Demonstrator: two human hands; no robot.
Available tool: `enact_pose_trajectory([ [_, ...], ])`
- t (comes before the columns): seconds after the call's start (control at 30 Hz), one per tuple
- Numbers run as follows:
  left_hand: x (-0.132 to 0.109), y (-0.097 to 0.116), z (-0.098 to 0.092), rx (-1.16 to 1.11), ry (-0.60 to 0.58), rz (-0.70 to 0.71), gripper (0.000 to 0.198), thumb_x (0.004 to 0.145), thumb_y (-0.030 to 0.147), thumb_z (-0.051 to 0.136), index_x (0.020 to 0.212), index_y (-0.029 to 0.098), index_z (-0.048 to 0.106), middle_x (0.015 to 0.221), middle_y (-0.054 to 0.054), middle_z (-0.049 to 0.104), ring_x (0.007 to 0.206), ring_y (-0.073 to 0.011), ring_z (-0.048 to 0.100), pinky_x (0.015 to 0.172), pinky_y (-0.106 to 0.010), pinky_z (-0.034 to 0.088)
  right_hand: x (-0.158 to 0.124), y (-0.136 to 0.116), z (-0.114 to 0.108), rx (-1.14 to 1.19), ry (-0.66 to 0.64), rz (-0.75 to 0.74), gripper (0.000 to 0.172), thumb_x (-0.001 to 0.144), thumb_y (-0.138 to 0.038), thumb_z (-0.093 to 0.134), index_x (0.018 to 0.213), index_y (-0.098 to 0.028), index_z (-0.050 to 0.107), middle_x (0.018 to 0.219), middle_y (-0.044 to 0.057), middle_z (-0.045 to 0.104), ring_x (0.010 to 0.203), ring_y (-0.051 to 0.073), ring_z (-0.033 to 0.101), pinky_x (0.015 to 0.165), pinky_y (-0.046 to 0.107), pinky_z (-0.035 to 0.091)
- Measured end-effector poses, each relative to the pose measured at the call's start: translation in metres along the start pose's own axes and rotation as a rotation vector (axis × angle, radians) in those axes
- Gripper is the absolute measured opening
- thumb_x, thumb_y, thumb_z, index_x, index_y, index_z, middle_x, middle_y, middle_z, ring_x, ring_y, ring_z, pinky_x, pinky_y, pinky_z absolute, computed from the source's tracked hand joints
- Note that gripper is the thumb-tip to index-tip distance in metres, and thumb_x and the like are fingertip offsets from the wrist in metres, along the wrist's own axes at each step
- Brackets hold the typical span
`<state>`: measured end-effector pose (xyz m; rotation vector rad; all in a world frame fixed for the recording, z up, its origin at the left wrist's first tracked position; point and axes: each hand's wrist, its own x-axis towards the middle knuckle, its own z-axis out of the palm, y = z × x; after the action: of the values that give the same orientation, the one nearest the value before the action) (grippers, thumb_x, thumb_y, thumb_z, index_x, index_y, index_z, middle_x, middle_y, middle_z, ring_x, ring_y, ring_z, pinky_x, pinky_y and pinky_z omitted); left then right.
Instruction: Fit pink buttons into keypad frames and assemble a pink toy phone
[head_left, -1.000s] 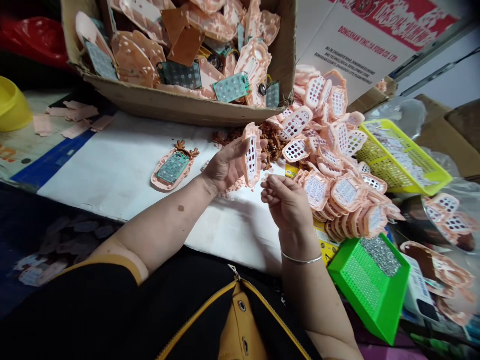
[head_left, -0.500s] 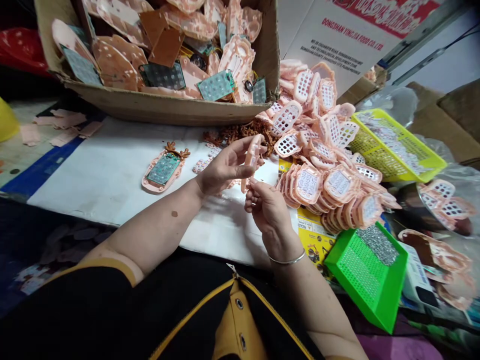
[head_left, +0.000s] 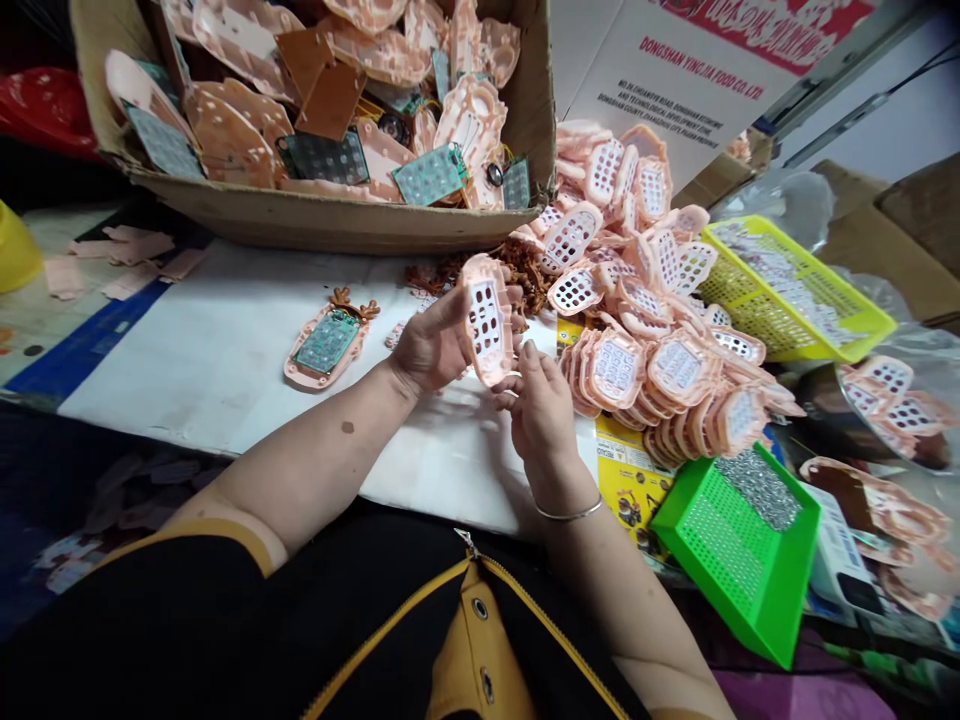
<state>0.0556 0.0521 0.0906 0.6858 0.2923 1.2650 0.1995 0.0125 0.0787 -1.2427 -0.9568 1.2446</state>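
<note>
Over the white board my left hand (head_left: pixel 435 345) grips a pink plastic toy phone shell (head_left: pixel 486 320) by its left side. The shell stands tilted, its hollow inside and rows of key holes turned towards me. At its lower right edge is my right hand (head_left: pixel 546 405), fingers curled in against the shell; their tips are partly hidden. To the left lies another pink shell (head_left: pixel 311 378) with a green circuit board (head_left: pixel 328 342) set in it and brown antler-shaped pieces (head_left: pixel 356 303) at its top. Small key pieces (head_left: pixel 397 332) lie partly hidden behind my left hand.
A cardboard box (head_left: pixel 330 228) full of shells and circuit boards stands at the back. Right of my hands are heaped and stacked pink shells (head_left: pixel 615 370), a yellow basket (head_left: pixel 814 330) and a green tray (head_left: pixel 720 560) holding small screws (head_left: pixel 761 490). Brown antler pieces (head_left: pixel 529 280) lie behind.
The shell in my hands has turned from nearly edge-on to showing its inside with the key holes. My right hand has shifted slightly right along its lower end.
</note>
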Motion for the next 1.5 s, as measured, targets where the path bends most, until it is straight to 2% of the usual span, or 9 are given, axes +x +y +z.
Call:
enact_pose_trajectory([
  [0.2, 0.009, 0.012, -0.003, -0.103, 0.319, 0.151, 0.048, 0.081, 0.059, 0.060, 0.111, 0.022, 0.064, 0.109, -0.006, 0.073, 0.108, -0.0261, 0.068, 0.096, -0.041, 0.052, 0.047, -0.023, -0.007, -0.974, 0.028, -0.447, 0.021, 0.088, -0.033, 0.057, 0.102, -0.020, 0.064, 0.099, 0.011, 0.070, 0.087, 0.022, 0.064, 0.079, 0.036, 0.049],
  [0.33, 0.013, 0.018, -0.008, -0.102, 0.396, 0.207, 0.053, 0.080, 0.060, 0.061, 0.117, 0.022, 0.062, 0.109, -0.007, 0.072, 0.110, -0.0247, 0.067, 0.095, -0.037, 0.052, 0.083, -0.024, 0.004, -1.607, -0.010, -0.327, 0.027, 0.091, -0.021, 0.047, 0.109, -0.008, 0.063, 0.100, 0.025, 0.071, 0.095, 0.032, 0.066, 0.081, 0.041, 0.046],
  [0.47, 0.013, 0.033, -0.012, -0.146, 0.437, 0.314, 0.059, 0.083, 0.063, 0.055, 0.125, 0.021, 0.058, 0.115, -0.008, 0.071, 0.116, -0.0264, 0.064, 0.095, -0.036, 0.052, 0.093, -0.018, 0.013, -1.734, -0.033, -0.256, 0.030, 0.091, -0.021, 0.049, 0.113, -0.005, 0.061, 0.102, 0.030, 0.071, 0.095, 0.035, 0.068, 0.079, 0.043, 0.046],
  [0.6, 0.010, 0.045, -0.012, -0.185, 0.390, 0.365, 0.065, 0.085, 0.064, 0.053, 0.134, 0.022, 0.052, 0.116, -0.008, 0.071, 0.118, -0.0272, 0.063, 0.097, -0.036, 0.051, 0.081, -0.020, 0.022, -1.566, -0.027, -0.454, 0.029, 0.094, -0.029, 0.049, 0.107, -0.011, 0.067, 0.108, 0.024, 0.071, 0.101, 0.033, 0.066, 0.086, 0.043, 0.046],
  [0.8, 0.009, 0.044, -0.006, -0.160, 0.431, 0.312, 0.064, 0.088, 0.065, 0.045, 0.133, 0.021, 0.053, 0.115, -0.008, 0.071, 0.118, -0.0276, 0.063, 0.097, -0.037, 0.051, 0.065, -0.011, 0.047, -1.399, -0.462, -0.473, 0.020, 0.090, -0.035, 0.058, 0.093, -0.018, 0.068, 0.092, 0.012, 0.074, 0.084, 0.023, 0.066, 0.074, 0.030, 0.043],
  [0.9, 0.010, 0.041, -0.006, -0.149, 0.443, 0.296, 0.064, 0.087, 0.065, 0.047, 0.133, 0.021, 0.053, 0.114, -0.008, 0.071, 0.118, -0.0272, 0.063, 0.095, -0.036, 0.052, 0.066, -0.003, 0.044, -1.335, -0.372, -0.445, 0.024, 0.093, -0.031, 0.050, 0.079, -0.020, 0.065, 0.078, 0.009, 0.071, 0.074, 0.020, 0.062, 0.069, 0.030, 0.041],
  [1.03, 0.012, 0.037, -0.009, -0.122, 0.412, 0.272, 0.060, 0.086, 0.063, 0.050, 0.127, 0.020, 0.057, 0.110, -0.007, 0.072, 0.115, -0.0268, 0.065, 0.092, -0.036, 0.053, 0.070, -0.003, 0.020, -0.638, -0.133, -0.252, 0.032, 0.087, -0.050, 0.058, 0.074, -0.021, 0.063, 0.072, 0.002, 0.068, 0.064, 0.015, 0.062, 0.061, 0.026, 0.046],
  [1.17, 0.014, 0.029, -0.010, -0.069, 0.407, 0.199, 0.053, 0.082, 0.062, 0.056, 0.113, 0.020, 0.064, 0.104, -0.008, 0.073, 0.108, -0.0264, 0.068, 0.088, -0.035, 0.055, 0.062, -0.010, -0.001, -0.103, -0.103, 0.004, 0.045, 0.066, -0.061, 0.077, 0.077, -0.020, 0.063, 0.073, -0.002, 0.067, 0.056, 0.012, 0.067, 0.054, 0.025, 0.053],
  [1.5, 0.011, 0.008, -0.008, 0.022, 0.299, -0.058, 0.039, 0.075, 0.052, 0.069, 0.098, 0.020, 0.068, 0.092, -0.005, 0.075, 0.094, -0.0253, 0.072, 0.092, -0.042, 0.055, 0.045, -0.020, -0.009, 0.051, -0.016, -0.102, 0.035, 0.065, -0.051, 0.080, 0.077, -0.022, 0.065, 0.066, -0.004, 0.067, 0.056, 0.010, 0.066, 0.054, 0.023, 0.052],
])
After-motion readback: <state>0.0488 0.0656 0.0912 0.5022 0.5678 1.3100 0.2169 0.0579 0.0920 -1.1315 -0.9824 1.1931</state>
